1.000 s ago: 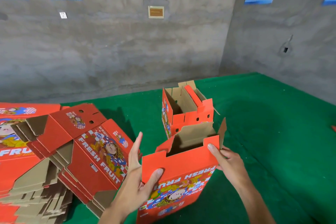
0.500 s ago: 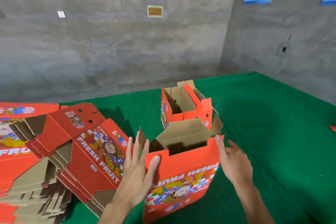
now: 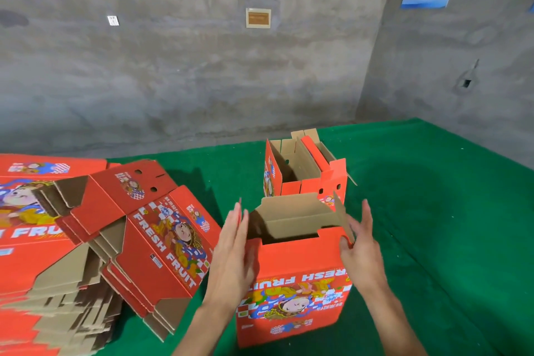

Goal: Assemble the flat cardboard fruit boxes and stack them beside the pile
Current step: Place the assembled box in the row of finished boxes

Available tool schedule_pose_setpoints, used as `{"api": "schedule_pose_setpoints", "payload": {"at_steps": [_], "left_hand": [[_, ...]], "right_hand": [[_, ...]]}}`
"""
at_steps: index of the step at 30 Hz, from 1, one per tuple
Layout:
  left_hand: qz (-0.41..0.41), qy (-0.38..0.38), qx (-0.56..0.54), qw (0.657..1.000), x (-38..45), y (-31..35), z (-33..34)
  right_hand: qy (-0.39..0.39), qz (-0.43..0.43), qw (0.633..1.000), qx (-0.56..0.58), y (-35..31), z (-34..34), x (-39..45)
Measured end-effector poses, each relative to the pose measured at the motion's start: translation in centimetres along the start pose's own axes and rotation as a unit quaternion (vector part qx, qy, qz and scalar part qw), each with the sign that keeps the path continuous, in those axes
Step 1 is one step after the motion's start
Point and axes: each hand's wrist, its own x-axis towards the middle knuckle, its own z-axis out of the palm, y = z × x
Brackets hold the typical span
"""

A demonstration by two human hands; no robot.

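A red "FRESH FRUIT" box (image 3: 294,292) stands squared up on the green mat in front of me, its brown top flaps open. My left hand (image 3: 234,251) lies flat against its left side, fingers straight. On the right top corner my right hand (image 3: 358,246) pinches the side flap between thumb and fingers. Behind it stands an assembled red box (image 3: 306,173), open at the top. The pile of flat red boxes (image 3: 121,237) lies at the left.
A green mat (image 3: 433,225) covers the floor up to grey concrete walls (image 3: 202,81) that meet in a corner at the back right. Posters hang high on the walls. Bare mat lies to the right of both boxes.
The box I hold has opened from a half-flat shape into a square tube. My left hand slid from the front panel to the left side; my right hand shifted to the right flap.
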Motion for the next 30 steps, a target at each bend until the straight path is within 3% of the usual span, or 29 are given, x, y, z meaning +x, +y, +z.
{"api": "schedule_pose_setpoints", "payload": {"at_steps": [3, 7, 10, 14, 20, 25, 30], "left_hand": [[0.087, -0.078, 0.049, 0.992, 0.9, -0.1, 0.3], [0.126, -0.073, 0.052, 0.988, 1.8, -0.9, 0.2], [0.127, -0.073, 0.063, 0.987, 3.6, -1.0, 0.3], [0.056, -0.101, -0.035, 0.993, 6.4, -0.8, 1.3], [-0.050, -0.153, -0.054, 0.985, 8.1, -1.1, 2.8], [-0.016, -0.138, -0.017, 0.990, 8.1, -2.1, 3.1], [-0.034, -0.121, -0.130, 0.983, 8.4, -2.8, 3.1]], "right_hand": [[-0.012, -0.046, 0.998, -0.040, 0.5, 0.3, 0.9], [-0.013, -0.054, 0.998, -0.013, 0.5, 0.8, 1.8], [-0.064, -0.039, 0.997, 0.009, 0.4, 1.0, 2.4], [-0.089, -0.020, 0.996, 0.025, 1.0, 0.7, 3.4], [-0.089, -0.104, 0.989, -0.056, 1.5, 1.4, 3.2], [-0.104, -0.072, 0.988, -0.085, 1.9, 2.3, 3.3], [-0.124, -0.020, 0.988, -0.088, 1.4, 2.7, 4.2]]}}
